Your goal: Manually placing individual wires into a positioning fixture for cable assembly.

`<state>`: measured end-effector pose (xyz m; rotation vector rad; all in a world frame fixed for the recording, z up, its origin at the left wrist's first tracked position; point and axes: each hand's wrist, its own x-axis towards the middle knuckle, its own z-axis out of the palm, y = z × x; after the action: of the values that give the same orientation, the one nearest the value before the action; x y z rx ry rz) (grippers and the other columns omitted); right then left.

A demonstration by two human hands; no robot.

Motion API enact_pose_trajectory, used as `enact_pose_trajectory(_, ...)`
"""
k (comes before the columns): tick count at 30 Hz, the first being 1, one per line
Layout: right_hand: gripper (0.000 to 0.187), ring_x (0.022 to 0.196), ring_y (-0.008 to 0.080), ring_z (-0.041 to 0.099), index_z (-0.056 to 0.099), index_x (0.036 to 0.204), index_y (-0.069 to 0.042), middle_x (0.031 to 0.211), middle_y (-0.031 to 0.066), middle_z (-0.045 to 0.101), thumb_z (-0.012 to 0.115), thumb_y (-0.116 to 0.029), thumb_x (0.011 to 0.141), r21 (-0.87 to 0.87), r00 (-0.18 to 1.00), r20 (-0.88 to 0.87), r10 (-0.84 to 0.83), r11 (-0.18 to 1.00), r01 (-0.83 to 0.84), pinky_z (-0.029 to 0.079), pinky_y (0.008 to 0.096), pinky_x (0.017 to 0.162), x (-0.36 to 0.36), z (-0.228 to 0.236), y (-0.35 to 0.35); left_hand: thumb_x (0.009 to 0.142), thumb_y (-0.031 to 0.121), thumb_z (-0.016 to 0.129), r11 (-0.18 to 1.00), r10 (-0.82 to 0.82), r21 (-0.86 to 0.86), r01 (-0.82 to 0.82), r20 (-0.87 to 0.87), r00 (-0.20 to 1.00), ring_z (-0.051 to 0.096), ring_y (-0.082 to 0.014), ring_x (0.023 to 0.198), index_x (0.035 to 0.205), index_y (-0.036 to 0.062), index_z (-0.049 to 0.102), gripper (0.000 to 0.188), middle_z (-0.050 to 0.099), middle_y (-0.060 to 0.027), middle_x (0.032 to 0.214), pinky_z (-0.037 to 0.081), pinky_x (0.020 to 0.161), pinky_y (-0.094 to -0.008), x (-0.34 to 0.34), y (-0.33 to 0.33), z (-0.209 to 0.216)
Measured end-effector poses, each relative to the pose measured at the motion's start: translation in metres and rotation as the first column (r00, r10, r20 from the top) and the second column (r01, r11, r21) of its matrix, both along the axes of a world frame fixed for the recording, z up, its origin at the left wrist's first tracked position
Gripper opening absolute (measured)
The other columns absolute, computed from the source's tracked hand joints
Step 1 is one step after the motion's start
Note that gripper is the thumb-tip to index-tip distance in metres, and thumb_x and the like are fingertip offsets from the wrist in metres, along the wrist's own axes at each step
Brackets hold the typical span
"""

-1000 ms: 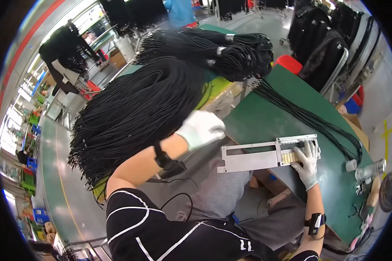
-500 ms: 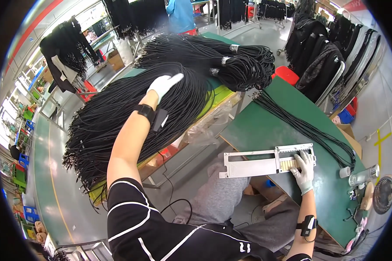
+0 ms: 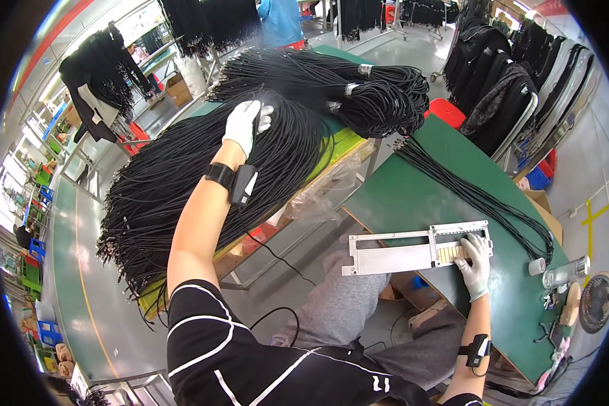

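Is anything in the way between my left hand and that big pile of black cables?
Nothing visible: your left hand is directly over the pile of black cables. Your right hand is off at the metal frame, clear of that spot.

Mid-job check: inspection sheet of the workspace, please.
Surface: green tabletop, metal frame overhanging its near edge.
Job's things: large black cord heap, left of tabletop.
Clutter: clear jar and white cylinder, tabletop's right side.
Hands: left hand, gloved, on the heap, grip unclear; right hand, gloved, on the frame.
Cables: wire hanging from left wrist device; cord bundle across tabletop.
Surroundings: black fan, person in blue, black goods on racks.
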<state>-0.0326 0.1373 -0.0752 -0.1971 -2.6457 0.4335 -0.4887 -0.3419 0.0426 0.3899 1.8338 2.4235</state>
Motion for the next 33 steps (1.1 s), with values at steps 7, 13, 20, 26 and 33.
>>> enact_pose_trajectory(7,0.053,0.135,0.0372,0.047,0.067,0.123,-0.003,0.136,0.0173,0.060,0.072,-0.039,0.083,-0.019,1.000,-0.025,0.018,1.000,-0.019,0.030,0.0489,0.116,0.000,0.002,-0.001,0.102,0.019,0.051,0.997,0.071,-0.044,-0.070,0.016,0.997,0.063,-0.0165,0.067,0.112,0.0000,0.057,0.022,0.072,-0.0145,0.097,0.055,0.061,-0.0283,0.008,0.004,0.003)
enact_pose_trajectory(13,0.051,0.132,0.0368,0.049,0.069,0.120,-0.005,0.134,0.0159,0.061,0.069,-0.043,0.086,-0.042,1.000,-0.029,-0.003,0.999,0.002,0.032,0.0482,0.116,0.001,0.005,-0.004,0.101,0.022,0.055,0.997,0.075,-0.038,-0.073,0.030,0.997,0.059,-0.0136,0.065,0.106,0.0027,0.057,0.020,0.072,-0.0134,0.097,0.052,0.062,-0.0273,0.014,0.007,0.006)
enact_pose_trajectory(20,0.045,0.133,0.0357,0.049,0.068,0.120,-0.003,0.134,0.0158,0.061,0.069,-0.031,0.085,-0.079,0.999,-0.037,0.000,0.997,-0.003,0.028,0.0481,0.118,0.001,0.004,-0.004,0.102,0.022,0.055,0.998,0.042,-0.042,-0.041,0.040,0.998,0.058,-0.0132,0.063,0.108,0.0036,0.059,0.020,0.072,-0.0120,0.096,0.051,0.059,-0.0263,0.011,0.009,0.005)
enact_pose_trajectory(26,0.046,0.132,0.0366,0.050,0.068,0.120,-0.005,0.132,0.0157,0.062,0.072,-0.033,0.083,-0.044,0.999,-0.042,0.007,0.999,-0.009,0.033,0.0480,0.115,0.000,0.002,0.000,0.101,0.025,0.057,0.996,0.034,-0.089,-0.032,0.022,0.999,0.057,-0.0119,0.062,0.108,0.0044,0.060,0.022,0.071,-0.0111,0.096,0.049,0.058,-0.0253,0.007,0.006,0.002)
enact_pose_trajectory(33,0.043,0.133,0.0352,0.049,0.067,0.119,-0.001,0.133,0.0165,0.062,0.068,-0.028,0.086,-0.193,0.999,-0.052,-0.003,0.981,-0.007,0.026,0.0477,0.118,0.002,0.000,-0.002,0.091,0.039,0.071,0.777,0.073,-0.624,-0.089,-0.052,0.996,0.060,-0.0142,0.064,0.105,0.0039,0.063,0.039,0.072,-0.0100,0.091,0.049,0.060,-0.0299,0.012,0.024,0.025)
